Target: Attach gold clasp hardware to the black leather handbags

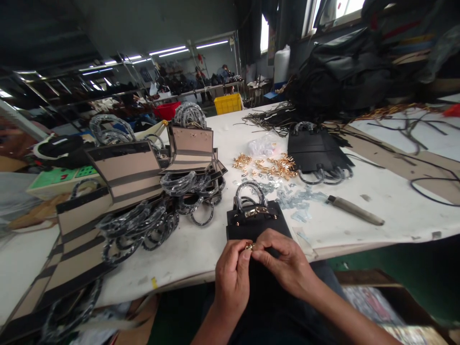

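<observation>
My left hand (pixel 233 275) and my right hand (pixel 282 258) meet at the table's front edge, fingertips pinched together. Between them is a small gold-coloured metal fitting (pixel 249 246), mostly covered by the fingers. Just beyond lies a black handbag piece (pixel 257 224) with plastic-wrapped handles (pixel 250 192) and a gold clasp (pixel 256 211) near its top. Farther back are a heap of gold metal fittings (pixel 283 166) and scattered flat silvery metal plates (pixel 300 197). A tool with a grey handle (pixel 355 210) rests to the right of them.
Stacked beige-and-black bag panels (pixel 125 172) with plastic-wrapped handles (pixel 136 227) fill the table's left side. Another black bag piece (pixel 312 146) lies at the back right, near dark cord strips (pixel 273 116). A clear plastic bag (pixel 264 144) sits behind the fittings. Yellow crate (pixel 228 104) stands beyond.
</observation>
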Motion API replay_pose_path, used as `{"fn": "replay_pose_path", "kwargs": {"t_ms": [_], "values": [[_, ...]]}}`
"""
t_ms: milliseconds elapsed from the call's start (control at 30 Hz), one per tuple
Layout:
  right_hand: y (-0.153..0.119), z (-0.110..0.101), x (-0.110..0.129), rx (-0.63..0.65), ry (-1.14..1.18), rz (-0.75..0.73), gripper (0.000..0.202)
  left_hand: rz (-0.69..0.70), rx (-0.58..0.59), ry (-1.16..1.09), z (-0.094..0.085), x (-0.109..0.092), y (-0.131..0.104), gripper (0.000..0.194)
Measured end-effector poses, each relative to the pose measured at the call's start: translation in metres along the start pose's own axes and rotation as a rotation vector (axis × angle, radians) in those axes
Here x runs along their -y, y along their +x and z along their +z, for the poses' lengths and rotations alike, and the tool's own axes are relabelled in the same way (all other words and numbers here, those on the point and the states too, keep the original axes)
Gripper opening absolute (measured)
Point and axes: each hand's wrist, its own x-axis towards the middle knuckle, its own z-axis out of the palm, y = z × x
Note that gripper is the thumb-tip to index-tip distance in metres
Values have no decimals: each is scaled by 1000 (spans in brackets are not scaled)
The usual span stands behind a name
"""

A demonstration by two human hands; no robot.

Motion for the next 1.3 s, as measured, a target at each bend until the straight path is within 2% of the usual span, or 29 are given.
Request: {"fn": "replay_pose_path", "kwargs": {"t_ms": [133, 300, 367, 567, 967, 1100, 1200, 1300], "values": [[-1, -4, 1, 13, 50, 57, 12, -20, -2, -34, 0, -2, -1, 18], [1, -11, 3, 41, 359, 340, 24, 13, 20, -31, -2, -3, -2, 22], [3, -12, 5, 56, 383, 385, 28, 57, 44, 2, -4, -2, -1, 26], [3, -13, 9, 83, 211, 336, 33, 201, 107, 131, -10, 0, 0, 34], [1, -10, 4, 69, 201, 404, 37, 209, 112, 147, -6, 1, -6, 35], [0, -6, 4, 48, 259, 420, 37, 123, 81, 60, -6, 0, -5, 29], [-1, -2, 5, 23, 362, 420, 34, -59, 35, -97, -3, 1, -4, 23], [-2, 2, 3, 4, 355, 389, 34, -233, 7, -258, 0, 2, -4, 23]]}}
